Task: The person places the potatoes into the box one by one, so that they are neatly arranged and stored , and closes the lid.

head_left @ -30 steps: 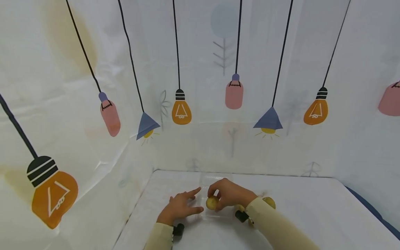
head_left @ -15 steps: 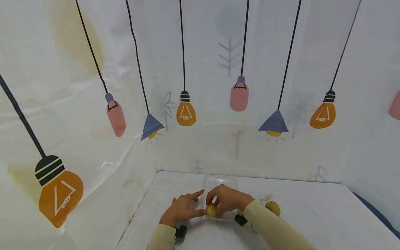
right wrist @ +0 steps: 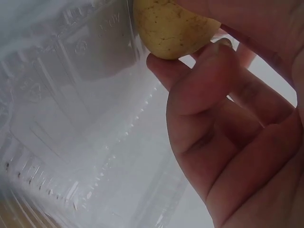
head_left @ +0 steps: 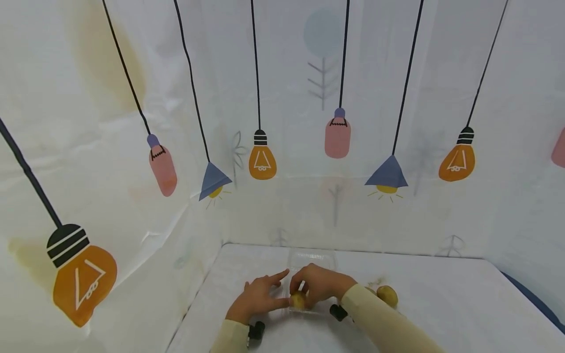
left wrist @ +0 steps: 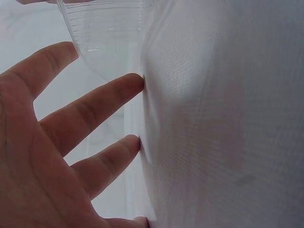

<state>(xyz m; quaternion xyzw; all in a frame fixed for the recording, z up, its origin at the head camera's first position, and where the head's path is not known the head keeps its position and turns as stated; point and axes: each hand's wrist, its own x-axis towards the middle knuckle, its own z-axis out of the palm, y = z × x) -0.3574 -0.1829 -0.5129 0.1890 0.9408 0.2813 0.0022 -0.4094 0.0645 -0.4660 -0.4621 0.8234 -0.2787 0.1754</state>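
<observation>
A yellow-brown potato is pinched between the thumb and fingers of my right hand. It sits low at the near left corner of a clear plastic container, against its wall in the right wrist view. My left hand has its fingers spread beside the container's left side. Its thumb reaches to the near left corner, close by the held potato. In the left wrist view, one finger meets the container's ribbed wall, while several fingertips rest on the white tabletop.
Another potato lies on the white table to the right of my right forearm, with one more partly hidden behind the sleeve. White sheeting printed with lamps rises along the table's back and left edges.
My right hand has brought the potato down and nearer, into the container's near left corner beside my left thumb. The head view has shifted slightly. My left hand stays at the container's left side.
</observation>
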